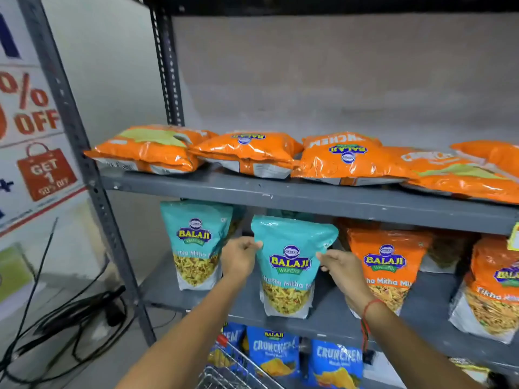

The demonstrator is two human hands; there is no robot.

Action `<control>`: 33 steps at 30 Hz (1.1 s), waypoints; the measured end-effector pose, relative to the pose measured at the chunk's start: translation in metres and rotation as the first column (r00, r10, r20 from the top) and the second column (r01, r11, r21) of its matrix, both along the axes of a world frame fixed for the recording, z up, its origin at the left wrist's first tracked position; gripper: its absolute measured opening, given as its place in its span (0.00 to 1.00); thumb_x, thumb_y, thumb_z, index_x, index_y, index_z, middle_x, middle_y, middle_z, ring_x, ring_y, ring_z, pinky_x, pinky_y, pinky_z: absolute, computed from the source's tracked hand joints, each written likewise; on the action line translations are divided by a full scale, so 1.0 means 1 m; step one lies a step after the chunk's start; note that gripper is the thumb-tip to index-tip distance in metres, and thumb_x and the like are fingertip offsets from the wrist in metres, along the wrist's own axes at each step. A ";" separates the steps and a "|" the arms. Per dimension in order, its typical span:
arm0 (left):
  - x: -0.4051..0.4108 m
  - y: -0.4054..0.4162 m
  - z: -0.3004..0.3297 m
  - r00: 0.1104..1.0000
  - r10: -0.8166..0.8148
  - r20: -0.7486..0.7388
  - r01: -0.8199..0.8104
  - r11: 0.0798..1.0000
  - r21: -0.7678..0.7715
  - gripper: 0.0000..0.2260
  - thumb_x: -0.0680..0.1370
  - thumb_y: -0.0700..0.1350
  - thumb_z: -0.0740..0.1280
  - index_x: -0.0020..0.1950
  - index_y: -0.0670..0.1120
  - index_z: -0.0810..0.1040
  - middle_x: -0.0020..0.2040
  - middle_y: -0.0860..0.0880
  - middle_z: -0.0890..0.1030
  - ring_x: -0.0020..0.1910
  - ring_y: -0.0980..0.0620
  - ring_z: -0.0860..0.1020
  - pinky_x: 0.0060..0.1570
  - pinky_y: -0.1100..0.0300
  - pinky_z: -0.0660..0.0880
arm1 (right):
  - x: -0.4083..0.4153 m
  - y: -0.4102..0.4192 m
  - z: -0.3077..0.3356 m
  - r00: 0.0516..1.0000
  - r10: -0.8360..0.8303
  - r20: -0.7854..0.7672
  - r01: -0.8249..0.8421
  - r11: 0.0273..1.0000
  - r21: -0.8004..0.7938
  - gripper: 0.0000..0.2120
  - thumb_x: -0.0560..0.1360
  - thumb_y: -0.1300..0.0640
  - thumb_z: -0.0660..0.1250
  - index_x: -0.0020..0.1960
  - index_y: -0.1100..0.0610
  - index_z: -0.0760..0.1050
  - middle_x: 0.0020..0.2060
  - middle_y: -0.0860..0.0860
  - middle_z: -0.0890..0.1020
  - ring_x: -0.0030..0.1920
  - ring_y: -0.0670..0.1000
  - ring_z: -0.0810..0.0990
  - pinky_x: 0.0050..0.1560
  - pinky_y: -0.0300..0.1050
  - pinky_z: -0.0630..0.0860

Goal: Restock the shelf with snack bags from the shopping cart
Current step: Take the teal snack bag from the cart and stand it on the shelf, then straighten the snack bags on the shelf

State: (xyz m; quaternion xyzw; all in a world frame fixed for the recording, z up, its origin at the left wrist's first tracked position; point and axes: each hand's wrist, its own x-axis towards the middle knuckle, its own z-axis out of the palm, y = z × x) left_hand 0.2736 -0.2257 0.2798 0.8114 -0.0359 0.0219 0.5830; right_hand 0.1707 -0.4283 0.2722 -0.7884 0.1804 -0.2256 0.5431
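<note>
Your left hand point(238, 258) and right hand point(341, 266) have fingers pinched on the upper edges of the teal bag point(289, 265), upright near the front of the middle shelf point(331, 315) — let go early and it may tip forward — into the cart point(224, 372).

Landmark: the teal bag point(289, 265) on the middle shelf.
Teal bag: "BALAJI WAFERS"; the words below are partly covered.
Second teal bag point(196, 242), to its left: "BALAJI".
Orange bag point(386, 265), to its right: "BALAJI", "Mitha".
Far-right orange bag point(494, 287): "Tikha".
Flat orange bags point(345, 158), above: "BALAJI", upside down.
Blue bags point(273, 350), below: "BALAJI", "CRUNCHEM".
Poster point(31, 119), far left: "% OFF", "GET 1".
</note>
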 end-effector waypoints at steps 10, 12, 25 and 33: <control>0.035 -0.018 -0.023 0.983 -0.157 0.092 0.155 0.987 0.028 0.07 0.74 0.49 0.70 0.39 0.47 0.82 0.40 0.49 0.86 0.41 0.50 0.82 0.41 0.56 0.78 | 0.028 -0.018 -0.031 0.999 0.048 0.008 -0.048 0.974 0.221 0.08 0.75 0.50 0.67 0.47 0.54 0.81 0.40 0.44 0.85 0.43 0.48 0.80 0.44 0.43 0.74; 0.033 -0.017 -0.034 0.968 -0.248 0.043 0.251 0.964 -0.091 0.11 0.72 0.50 0.72 0.48 0.43 0.83 0.46 0.44 0.87 0.48 0.47 0.84 0.52 0.47 0.80 | 0.020 -0.022 -0.041 0.978 0.208 -0.004 -0.198 0.938 0.286 0.11 0.72 0.44 0.68 0.53 0.46 0.78 0.49 0.43 0.85 0.51 0.44 0.81 0.49 0.45 0.73; -0.003 -0.016 -0.155 0.919 -0.286 -0.273 0.267 0.958 -0.103 0.36 0.57 0.57 0.79 0.61 0.52 0.72 0.58 0.50 0.82 0.56 0.52 0.80 0.58 0.48 0.79 | 0.036 -0.005 -0.150 0.903 0.348 -0.252 -0.266 0.914 0.307 0.33 0.62 0.67 0.76 0.58 0.45 0.67 0.59 0.51 0.80 0.61 0.50 0.77 0.62 0.48 0.75; 0.016 -0.016 -0.153 0.943 -0.247 -0.224 0.245 0.969 -0.038 0.25 0.65 0.46 0.79 0.55 0.59 0.73 0.54 0.54 0.82 0.56 0.52 0.80 0.59 0.50 0.78 | 0.058 0.001 -0.159 0.924 0.291 -0.250 -0.221 0.937 0.272 0.31 0.57 0.53 0.80 0.52 0.36 0.69 0.52 0.42 0.83 0.50 0.37 0.81 0.47 0.36 0.77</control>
